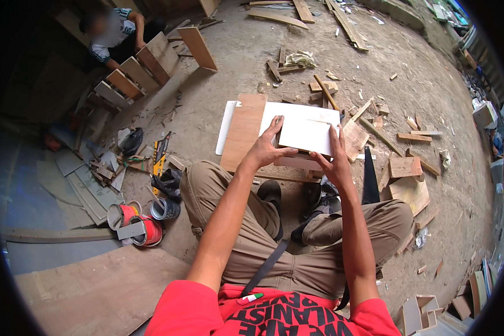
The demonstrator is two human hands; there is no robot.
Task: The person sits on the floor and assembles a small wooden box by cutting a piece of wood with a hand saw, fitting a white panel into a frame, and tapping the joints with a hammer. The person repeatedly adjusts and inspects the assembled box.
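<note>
In front of my knees, both hands hold a small white-faced box (pixel 305 136) with brownish edges. My left hand (pixel 267 147) grips its left side, fingers on the far left corner and thumb along the near edge. My right hand (pixel 335 159) clasps the right side, fingers over the top and thumb at the near edge. The box's underside is hidden. It lies on or just above a white board (pixel 297 110); I cannot tell which. A brown wooden board (pixel 245 130) lies to the left of my left hand.
A handsaw blade (pixel 369 179) stands by my right knee, near wood offcuts (pixel 405 167). A yellow-and-black saw (pixel 161 154) and paint buckets (pixel 147 231) are at left. Far left, another person (pixel 117 33) handles an upright wooden frame (pixel 137 75). Scraps litter the floor.
</note>
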